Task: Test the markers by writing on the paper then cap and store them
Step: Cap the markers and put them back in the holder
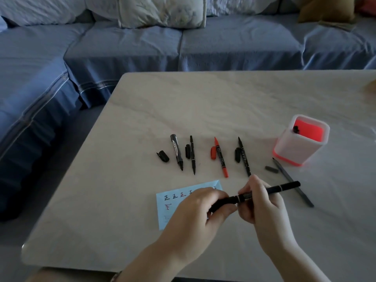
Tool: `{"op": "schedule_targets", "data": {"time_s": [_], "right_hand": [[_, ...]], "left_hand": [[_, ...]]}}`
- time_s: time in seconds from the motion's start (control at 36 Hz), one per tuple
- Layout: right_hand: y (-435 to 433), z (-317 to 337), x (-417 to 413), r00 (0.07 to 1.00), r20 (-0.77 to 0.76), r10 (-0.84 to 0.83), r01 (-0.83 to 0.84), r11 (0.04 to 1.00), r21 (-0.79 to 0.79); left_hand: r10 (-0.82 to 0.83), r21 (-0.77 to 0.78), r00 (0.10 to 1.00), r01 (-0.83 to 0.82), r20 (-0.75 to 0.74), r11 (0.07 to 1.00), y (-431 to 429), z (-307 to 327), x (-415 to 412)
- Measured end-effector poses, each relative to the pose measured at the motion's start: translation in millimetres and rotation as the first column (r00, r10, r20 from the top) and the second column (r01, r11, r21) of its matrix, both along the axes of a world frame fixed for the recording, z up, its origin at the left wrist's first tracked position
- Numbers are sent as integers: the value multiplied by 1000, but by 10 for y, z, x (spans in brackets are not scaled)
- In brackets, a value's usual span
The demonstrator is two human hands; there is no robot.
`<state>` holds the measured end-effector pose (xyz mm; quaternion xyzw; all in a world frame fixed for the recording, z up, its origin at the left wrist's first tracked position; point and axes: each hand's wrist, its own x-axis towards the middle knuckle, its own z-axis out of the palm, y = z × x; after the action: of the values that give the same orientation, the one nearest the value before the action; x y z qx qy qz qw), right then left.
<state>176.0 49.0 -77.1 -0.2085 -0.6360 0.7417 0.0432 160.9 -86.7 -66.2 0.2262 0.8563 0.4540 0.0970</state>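
Note:
Both hands hold one black marker (280,187) above the blue paper (168,200), which bears red and black test characters. My left hand (195,212) grips the marker's cap end; my right hand (262,202) grips its barrel. Behind the paper, uncapped markers lie in a row: a thick black one (176,151) with its cap (162,156), a thin black one (192,154) with its cap (187,151), a red one (220,157) with its red cap (213,153), and another black one (244,156) with its cap (237,154). A pink-and-white pen holder (299,147) stands at the right, one marker inside.
A thin grey pen (293,181) and its small grey cap (271,169) lie in front of the holder. The pale marble table (203,102) reaches to a blue-covered sofa (142,43) behind and at the left, with cushions on it.

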Motion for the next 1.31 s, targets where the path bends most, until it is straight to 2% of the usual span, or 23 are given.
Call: {"op": "schedule_targets", "data": {"time_s": [0.08,0.17,0.28,0.33,0.39,0.42,0.44,0.47,0.5,0.56,0.58,0.61,0.67,0.78,0.83,0.92,0.97,1.03,1.11,1.14,1.19,1.31], "right_hand": [[-26,-28,4,1000,13,11,-10,999,-32],[-33,-61,3,1000,14,15,-15,1000,14],[-24,-93,21,999,-39,15,-13,999,42],[-7,-104,26,998,-60,32,-29,998,58],[22,-127,8,996,-70,56,-50,996,73],[41,-138,-7,996,-57,63,-59,996,73],[59,-152,-21,997,-39,71,-69,996,61],[73,-169,-38,997,-17,77,-76,996,38],[86,-190,-55,997,9,76,-76,997,1],[131,-243,-97,996,84,41,-32,994,-108],[160,-262,-120,993,120,19,1,987,-161],[194,-278,-146,989,145,1,28,980,-199],[262,-279,-183,988,156,-6,43,972,-231],[368,-236,-203,987,118,109,-85,978,-192],[484,-200,-266,989,111,97,-95,995,-28],[814,-56,-433,998,43,-45,33,967,253],[1088,90,-532,994,3,-107,91,858,506],[1372,229,-600,991,-15,-136,105,685,720],[1679,355,-672,974,116,-194,-18,447,894],[1735,367,-703,957,192,-217,-90,406,909],[1781,347,-767,910,323,-259,-202,405,892],[1763,293,-905,870,396,-293,-274,379,884]], "left_hand": [[23,27,999,-24,45,999,13,-23,11],[61,94,971,-84,230,992,50,-19,32],[19,159,894,-100,447,982,104,41,-10],[-32,211,774,-133,633,968,101,64,-61],[-93,266,545,-247,833,932,107,56,-104],[-104,264,448,-310,888,913,119,57,-121],[-105,261,414,-341,904,903,138,65,-128],[-80,250,449,-335,890,908,165,58,-125],[-21,215,559,-283,829,935,193,33,-116],[79,33,859,-110,507,993,255,-38,-103],[63,-55,949,-49,309,997,283,-76,-105],[38,-81,980,-23,195,996,309,-105,-119],[27,-45,987,-20,157,999,369,-149,-164],[104,-24,983,-101,154,995,519,-251,-303],[116,-95,980,-102,164,990,577,-298,-345],[122,-148,975,-95,187,984,582,-353,-392],[142,-159,974,-114,177,981,533,-392,-432],[164,-179,973,-134,163,975,485,-430,-476],[235,-198,956,-199,175,960,409,-473,-541],[261,-198,948,-225,181,954,384,-491,-563],[301,-196,938,-266,174,944,333,-532,-597],[358,-157,918,-333,171,930,255,-583,-633]]}}
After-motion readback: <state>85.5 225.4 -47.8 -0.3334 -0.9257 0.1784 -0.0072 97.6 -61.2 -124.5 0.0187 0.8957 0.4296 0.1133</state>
